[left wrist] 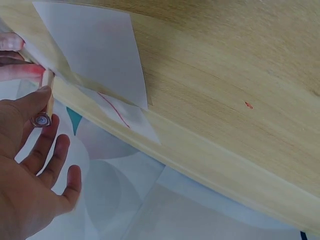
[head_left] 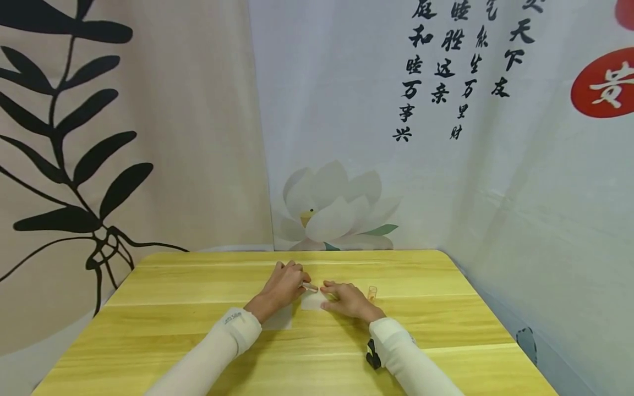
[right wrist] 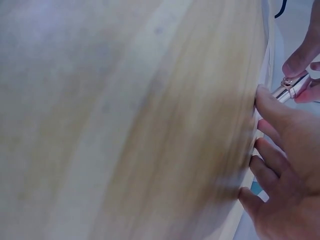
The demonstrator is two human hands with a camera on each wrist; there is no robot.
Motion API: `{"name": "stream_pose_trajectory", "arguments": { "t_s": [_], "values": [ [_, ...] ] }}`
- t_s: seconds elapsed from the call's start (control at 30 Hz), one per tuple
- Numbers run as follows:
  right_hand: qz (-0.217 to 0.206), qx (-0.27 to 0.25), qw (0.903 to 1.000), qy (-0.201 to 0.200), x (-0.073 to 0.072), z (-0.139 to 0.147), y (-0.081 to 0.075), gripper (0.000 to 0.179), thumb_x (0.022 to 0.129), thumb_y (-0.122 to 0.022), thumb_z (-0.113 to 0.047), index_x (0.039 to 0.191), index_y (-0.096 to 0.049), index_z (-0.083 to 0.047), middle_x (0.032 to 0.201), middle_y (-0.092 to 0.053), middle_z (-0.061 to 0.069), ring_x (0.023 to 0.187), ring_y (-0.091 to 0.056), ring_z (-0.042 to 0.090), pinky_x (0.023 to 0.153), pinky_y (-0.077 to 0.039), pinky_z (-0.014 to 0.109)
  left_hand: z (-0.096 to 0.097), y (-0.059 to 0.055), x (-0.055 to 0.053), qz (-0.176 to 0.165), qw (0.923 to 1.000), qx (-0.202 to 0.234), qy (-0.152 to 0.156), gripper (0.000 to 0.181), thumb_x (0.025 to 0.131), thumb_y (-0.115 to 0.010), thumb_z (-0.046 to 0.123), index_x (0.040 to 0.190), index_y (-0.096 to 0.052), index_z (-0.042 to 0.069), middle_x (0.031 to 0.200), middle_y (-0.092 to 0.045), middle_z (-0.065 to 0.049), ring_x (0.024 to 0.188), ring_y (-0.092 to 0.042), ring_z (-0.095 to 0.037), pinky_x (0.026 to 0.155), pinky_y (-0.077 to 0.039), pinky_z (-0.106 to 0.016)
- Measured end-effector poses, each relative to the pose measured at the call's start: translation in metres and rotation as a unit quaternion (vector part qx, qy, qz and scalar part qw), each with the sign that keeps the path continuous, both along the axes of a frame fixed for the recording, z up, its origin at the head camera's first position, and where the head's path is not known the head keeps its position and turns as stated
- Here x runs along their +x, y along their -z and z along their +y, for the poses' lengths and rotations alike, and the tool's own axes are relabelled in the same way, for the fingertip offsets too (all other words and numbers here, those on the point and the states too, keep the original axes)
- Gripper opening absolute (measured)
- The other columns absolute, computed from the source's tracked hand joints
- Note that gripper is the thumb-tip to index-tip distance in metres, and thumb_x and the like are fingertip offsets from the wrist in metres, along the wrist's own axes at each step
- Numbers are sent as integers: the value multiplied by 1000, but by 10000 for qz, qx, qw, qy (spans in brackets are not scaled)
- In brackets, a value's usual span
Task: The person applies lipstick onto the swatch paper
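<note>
My left hand (head_left: 284,283) pinches a slim, shiny rose-gold lipstick tube (left wrist: 49,85) between thumb and forefinger; the other fingers are spread. The tube slants over a small white paper (head_left: 313,301), its far end toward my right hand. My right hand (head_left: 349,300) is beside it, palm down, thumb and fingers apart, fingertips at the paper. Red colour shows on a right fingertip (left wrist: 37,71) in the left wrist view. A thin red line (left wrist: 114,110) runs across a white paper strip (left wrist: 145,125) there. The lipstick's tip is hidden by the right fingers.
Another white paper (head_left: 279,319) lies partly under the left forearm. A small clear cap-like piece (head_left: 372,293) stands right of the right hand. A red smudge (left wrist: 248,105) marks the wooden table (head_left: 198,308). Printed curtains (head_left: 337,110) hang behind the table's far edge.
</note>
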State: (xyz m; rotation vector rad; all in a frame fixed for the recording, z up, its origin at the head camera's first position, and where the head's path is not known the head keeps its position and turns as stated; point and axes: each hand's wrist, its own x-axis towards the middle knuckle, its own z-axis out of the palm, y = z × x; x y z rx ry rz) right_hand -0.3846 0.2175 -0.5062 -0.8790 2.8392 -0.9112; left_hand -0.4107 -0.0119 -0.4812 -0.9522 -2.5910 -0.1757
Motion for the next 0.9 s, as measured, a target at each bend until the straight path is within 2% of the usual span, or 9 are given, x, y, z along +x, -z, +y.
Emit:
{"name": "stream_pose_trajectory", "arguments": {
  "t_s": [0.7,0.9],
  "values": [
    [-23,50,10000,71,0,1,0,50,100,-73,-24,141,-62,2,153,-49,24,136,-51,45,107,-45,56,-3,-3,10,201,9996,-216,-8,16,85,-88,24,100,-83,25,94,-68,7,85,-58,-16,75,-40,-37],
    [17,47,10000,32,-2,1,3,50,99,-73,-23,141,-61,3,152,-49,25,137,-50,46,108,-44,56,-3,-3,12,141,9995,-293,-64,18,84,-89,25,101,-82,26,95,-69,7,87,-59,-16,75,-40,-37]
  ]
}}
